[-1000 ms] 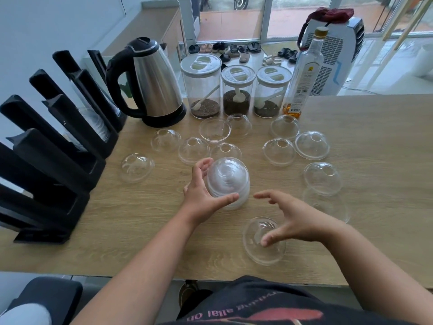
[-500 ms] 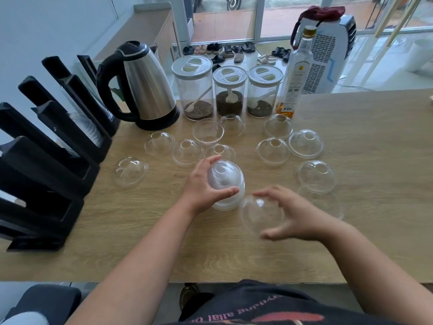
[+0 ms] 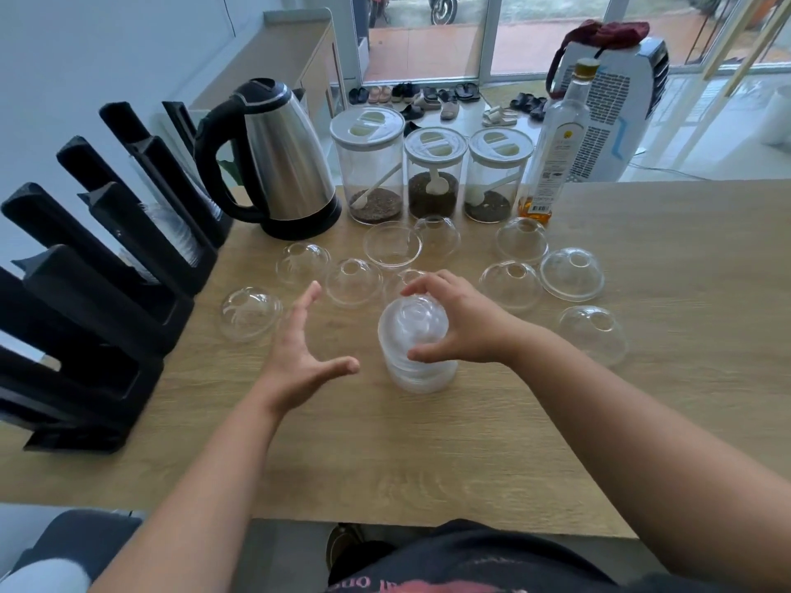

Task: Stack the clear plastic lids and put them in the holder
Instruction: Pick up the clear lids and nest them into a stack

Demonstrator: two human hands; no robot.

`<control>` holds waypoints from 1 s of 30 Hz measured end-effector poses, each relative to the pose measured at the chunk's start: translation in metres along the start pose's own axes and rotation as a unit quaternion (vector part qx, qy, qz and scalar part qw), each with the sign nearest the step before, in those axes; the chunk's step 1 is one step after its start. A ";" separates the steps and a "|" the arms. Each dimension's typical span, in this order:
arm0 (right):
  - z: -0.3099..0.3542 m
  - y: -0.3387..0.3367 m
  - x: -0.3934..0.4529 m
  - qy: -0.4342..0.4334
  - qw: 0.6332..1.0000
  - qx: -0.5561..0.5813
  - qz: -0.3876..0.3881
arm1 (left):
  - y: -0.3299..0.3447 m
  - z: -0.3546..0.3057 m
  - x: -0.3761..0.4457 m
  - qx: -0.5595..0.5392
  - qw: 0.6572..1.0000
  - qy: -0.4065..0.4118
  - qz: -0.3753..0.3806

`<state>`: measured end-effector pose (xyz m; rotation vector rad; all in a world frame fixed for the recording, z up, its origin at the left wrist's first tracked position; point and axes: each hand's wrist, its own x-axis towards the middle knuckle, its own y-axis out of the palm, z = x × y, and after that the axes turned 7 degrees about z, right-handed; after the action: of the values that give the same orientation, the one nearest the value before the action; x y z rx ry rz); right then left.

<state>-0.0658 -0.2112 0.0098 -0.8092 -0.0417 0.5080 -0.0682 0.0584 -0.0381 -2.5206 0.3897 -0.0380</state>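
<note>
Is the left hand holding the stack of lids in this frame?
No, the left hand hovers open beside the stack of lids, apart from it, while the right hand grips the stack.

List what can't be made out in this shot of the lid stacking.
- Head view: the number of lids in the stack; the clear layers blur together, and the right hand covers one side.
- The lid behind the stack, mostly hidden by the right hand's fingers.
- The holder, cut off by the left edge.
- The bottle label, too small to read.
</note>
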 end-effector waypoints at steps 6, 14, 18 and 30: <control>-0.007 0.004 -0.001 0.013 1.000 0.010 0.004 | -0.064 0.051 0.028 0.195 0.957 -0.153 -0.151; -0.006 -0.001 0.001 0.012 1.000 0.013 0.010 | -0.071 0.065 0.047 0.163 0.947 -0.232 -0.154; -0.005 -0.016 0.007 0.023 0.996 0.074 -0.040 | -0.061 0.062 0.043 0.127 0.948 -0.242 -0.162; -0.057 -0.021 0.076 0.110 0.992 -0.063 -0.015 | -0.008 -0.087 0.013 -0.070 0.997 0.013 0.024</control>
<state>0.0229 -0.2276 -0.0266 -0.9829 0.1199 0.3884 -0.0632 0.0129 0.0379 -2.6504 0.4775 -0.0254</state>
